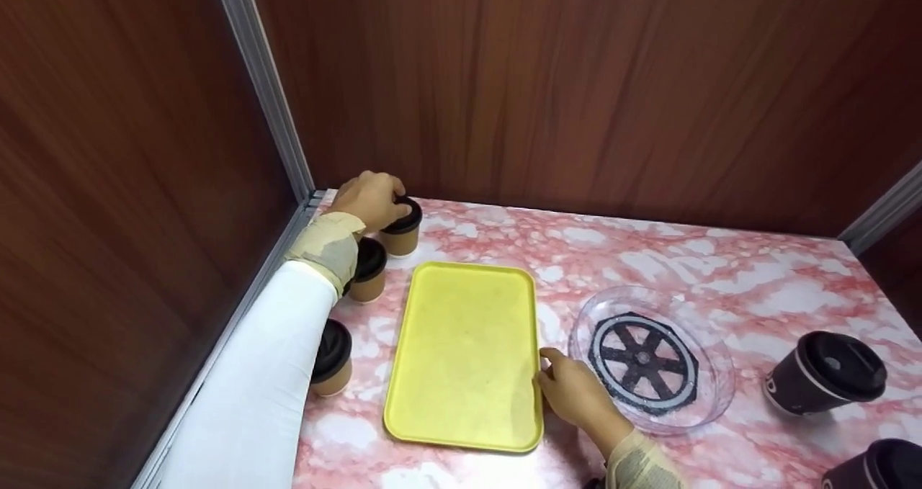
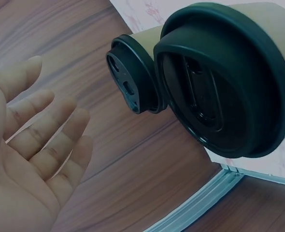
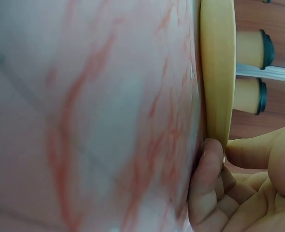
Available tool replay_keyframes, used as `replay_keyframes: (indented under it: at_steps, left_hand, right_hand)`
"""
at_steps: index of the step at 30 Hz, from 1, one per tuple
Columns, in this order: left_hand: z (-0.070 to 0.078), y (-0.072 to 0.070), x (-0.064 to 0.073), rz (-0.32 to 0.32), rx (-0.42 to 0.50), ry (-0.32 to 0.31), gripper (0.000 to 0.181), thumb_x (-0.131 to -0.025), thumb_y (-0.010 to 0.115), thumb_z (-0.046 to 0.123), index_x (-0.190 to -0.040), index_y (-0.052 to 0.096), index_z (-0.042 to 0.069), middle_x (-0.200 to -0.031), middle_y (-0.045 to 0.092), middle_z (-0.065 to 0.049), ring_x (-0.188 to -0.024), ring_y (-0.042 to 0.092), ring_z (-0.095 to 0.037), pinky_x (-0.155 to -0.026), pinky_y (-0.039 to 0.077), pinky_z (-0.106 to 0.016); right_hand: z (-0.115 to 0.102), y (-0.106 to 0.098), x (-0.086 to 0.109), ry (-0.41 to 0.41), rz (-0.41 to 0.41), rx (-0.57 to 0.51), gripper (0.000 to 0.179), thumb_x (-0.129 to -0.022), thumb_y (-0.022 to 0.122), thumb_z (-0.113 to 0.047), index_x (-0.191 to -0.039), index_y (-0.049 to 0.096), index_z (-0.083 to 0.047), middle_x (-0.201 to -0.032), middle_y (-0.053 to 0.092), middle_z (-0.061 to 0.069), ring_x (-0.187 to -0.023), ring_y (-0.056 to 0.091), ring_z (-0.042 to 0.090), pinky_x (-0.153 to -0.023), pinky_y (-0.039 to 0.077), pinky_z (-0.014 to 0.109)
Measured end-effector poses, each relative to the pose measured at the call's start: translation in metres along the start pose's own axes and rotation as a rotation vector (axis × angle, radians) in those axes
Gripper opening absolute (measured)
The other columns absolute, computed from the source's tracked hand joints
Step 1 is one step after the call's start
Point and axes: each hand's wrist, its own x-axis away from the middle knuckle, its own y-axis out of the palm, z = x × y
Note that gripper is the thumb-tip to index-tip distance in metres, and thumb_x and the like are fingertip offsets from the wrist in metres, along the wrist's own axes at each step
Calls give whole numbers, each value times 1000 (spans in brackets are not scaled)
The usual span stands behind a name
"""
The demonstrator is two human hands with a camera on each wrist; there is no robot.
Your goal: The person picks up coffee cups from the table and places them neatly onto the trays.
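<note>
My left hand (image 1: 369, 199) is at the far left of the table, overlapping the lid of the farthest brown paper coffee cup (image 1: 400, 241) in the head view. The left wrist view shows its fingers (image 2: 60, 145) loosely extended with nothing in them, apart from two black-lidded cups. Toward me along the left side stand a second brown cup (image 1: 369, 280) and a third brown cup (image 1: 333, 363), partly behind the sleeve. A yellow rectangular tray (image 1: 468, 352) lies in the middle, its surface bare. My right hand (image 1: 576, 394) pinches the tray's right edge between thumb and fingers.
Right of the tray sits a round clear plastic container (image 1: 713, 374) with a black-and-grey wheel-patterned base. Farther right are a black lidded cup (image 1: 814, 377) and another black cup (image 1: 875, 467) at the frame's corner. Wood-grain panels (image 1: 547, 93) enclose the pink marbled table (image 1: 778, 287).
</note>
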Motion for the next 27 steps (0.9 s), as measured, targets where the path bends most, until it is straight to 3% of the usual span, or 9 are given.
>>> replay_keyframes:
  at_steps: [6, 11, 14, 21, 27]
  left_hand:
    - [-15, 4, -1, -27, -5, -54, 36, -89, 69, 29, -118, 67, 8, -113, 65, -11, -101, 58, -26, -86, 49, -44]
    - [-19, 13, -8, -40, -14, -49, 39, -88, 70, 28, -120, 66, 6, -114, 65, -13, -102, 58, -28, -89, 48, -46]
    - [-20, 21, -12, -51, -22, -44, 46, -87, 71, 30, -125, 62, 5, -119, 63, -15, -106, 57, -30, -91, 47, -48]
    - [-25, 35, -12, -83, 2, -141, 67, -84, 72, 40, -137, 50, 4, -131, 53, -20, -118, 51, -34, -97, 44, -51]
    - [-21, 42, -17, -83, 8, -161, 86, -79, 74, 52, -144, 42, 6, -135, 45, -21, -121, 47, -36, -101, 39, -53]
  right_hand:
    - [-7, 7, 0, -39, -3, 10, 38, -91, 61, -13, -125, 59, 2, -71, 60, -3, -67, 56, 16, -70, 51, 42]
    - [-8, 7, 1, -52, 5, 4, 37, -90, 61, -11, -125, 59, 2, -71, 60, -3, -67, 56, 16, -69, 51, 42]
    - [-6, 4, 2, -54, 14, 12, 37, -89, 61, -10, -124, 59, 2, -71, 60, -2, -67, 56, 17, -68, 50, 43]
    - [-7, 4, 4, -37, -3, 21, 39, -90, 61, -13, -126, 59, 2, -71, 61, -2, -69, 57, 18, -72, 51, 44]
    - [-6, 4, 7, -38, 2, 10, 39, -90, 60, -12, -126, 59, 2, -69, 59, -4, -67, 56, 17, -70, 51, 43]
